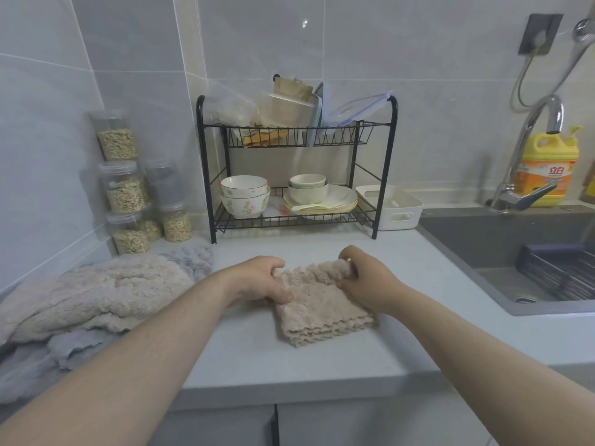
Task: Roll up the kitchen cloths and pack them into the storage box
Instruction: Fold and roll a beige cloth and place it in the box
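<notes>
Head view: we see both bare hands on a folded beige kitchen cloth (pixel 322 313) that lies on the pale countertop (pixel 289 358), in front of the dish rack and near the counter's front edge. Left hand (pixel 264 278) grips the cloth's far left corner, fingers curled under and pressed together, thumb lying on top of the fabric. Right hand (pixel 367 281) grips the far right edge, fingers curled round a raised, turned-over lip of cloth; its fingertips are hidden in the pile. The far edge of the cloth is lifted and curling toward us, and the near part lies flat in stacked layers.

White storage box (pixel 399 207) sits at the back of the counter, just beside the right leg of the black dish rack (pixel 206 169) and near the sink (pixel 483 239), well apart from the cloth in hand. We cannot tell what is in the box.

A loose pile of beige cloths (pixel 96 291) lies on the left of the counter, with a grey cloth (pixel 190 259) partly under it and poking out at the back.

The rack's lower shelf holds stacked bowls (pixel 243 201) and plates (pixel 338 201), and the top shelf holds plastic containers and lids. Clear jars (pixel 125 194) of what looks like grain are stacked in the left corner against the tiled wall. Behind the sink we see a chrome faucet (pixel 534 130) and a yellow detergent bottle (pixel 547 162)
</notes>
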Available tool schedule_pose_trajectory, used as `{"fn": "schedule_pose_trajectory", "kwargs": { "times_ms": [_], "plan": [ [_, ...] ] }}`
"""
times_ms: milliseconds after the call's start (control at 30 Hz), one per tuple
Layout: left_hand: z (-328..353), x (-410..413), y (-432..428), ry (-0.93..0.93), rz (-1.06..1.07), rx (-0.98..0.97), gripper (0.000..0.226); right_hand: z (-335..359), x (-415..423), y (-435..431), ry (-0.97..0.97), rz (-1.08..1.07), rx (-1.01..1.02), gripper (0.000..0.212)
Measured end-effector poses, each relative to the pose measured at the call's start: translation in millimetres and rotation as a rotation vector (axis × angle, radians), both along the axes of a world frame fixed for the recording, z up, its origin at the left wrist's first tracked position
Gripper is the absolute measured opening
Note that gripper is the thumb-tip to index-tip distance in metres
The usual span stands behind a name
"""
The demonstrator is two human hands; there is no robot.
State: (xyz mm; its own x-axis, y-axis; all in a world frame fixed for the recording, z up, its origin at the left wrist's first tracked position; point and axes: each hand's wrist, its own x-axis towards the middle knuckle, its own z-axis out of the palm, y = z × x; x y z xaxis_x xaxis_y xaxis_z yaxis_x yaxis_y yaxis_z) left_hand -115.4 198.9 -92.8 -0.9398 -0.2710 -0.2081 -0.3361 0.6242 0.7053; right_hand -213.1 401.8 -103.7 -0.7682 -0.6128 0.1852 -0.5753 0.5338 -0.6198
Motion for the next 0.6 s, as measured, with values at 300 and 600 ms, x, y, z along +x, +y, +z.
{"fn": "schedule_pose_trajectory", "kwargs": {
  "times_ms": [300, 600],
  "plan": [
    [-4, -3, 5, 0.333, 0.074, 0.086, 0.043, -5, -7, 10, -0.153, 0.065, -0.011, 0.024],
    [-13, 10, 10, 0.371, -0.086, -0.251, 0.024, -7, -8, 23, -0.094, 0.111, -0.133, 0.025]
  ]
}}
